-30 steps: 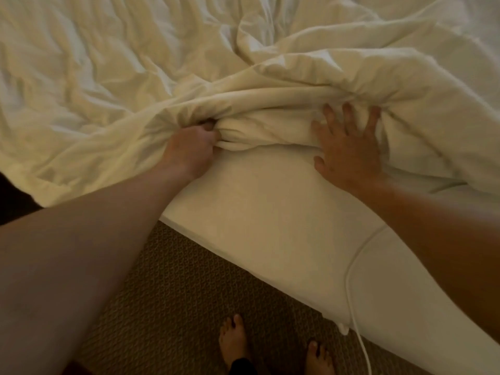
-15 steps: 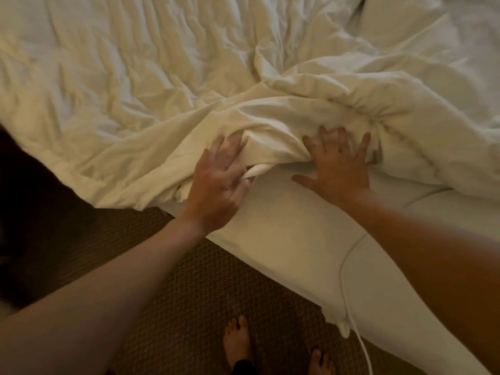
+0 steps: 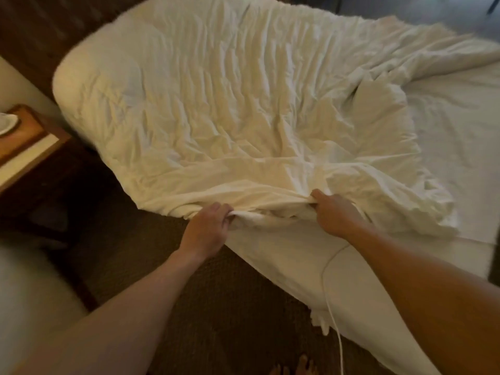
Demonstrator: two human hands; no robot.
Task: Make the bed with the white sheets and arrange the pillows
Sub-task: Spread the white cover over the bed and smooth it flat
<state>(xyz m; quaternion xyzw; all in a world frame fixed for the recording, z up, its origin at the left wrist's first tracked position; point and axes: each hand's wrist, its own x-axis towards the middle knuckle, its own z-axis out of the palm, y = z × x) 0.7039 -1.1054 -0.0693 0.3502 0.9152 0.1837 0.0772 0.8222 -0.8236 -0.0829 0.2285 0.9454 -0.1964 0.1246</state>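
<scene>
Left hand (image 3: pixel 208 228), right hand (image 3: pixel 334 212) gripping duvet (image 3: pixel 216 117) edge, cable (image 3: pixel 328 301) below, nightstand (image 3: pixel 24 142) nearby

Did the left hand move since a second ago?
Yes. The left hand came back toward the person, from on top of the mattress to its near edge, now gripping the duvet.
</scene>
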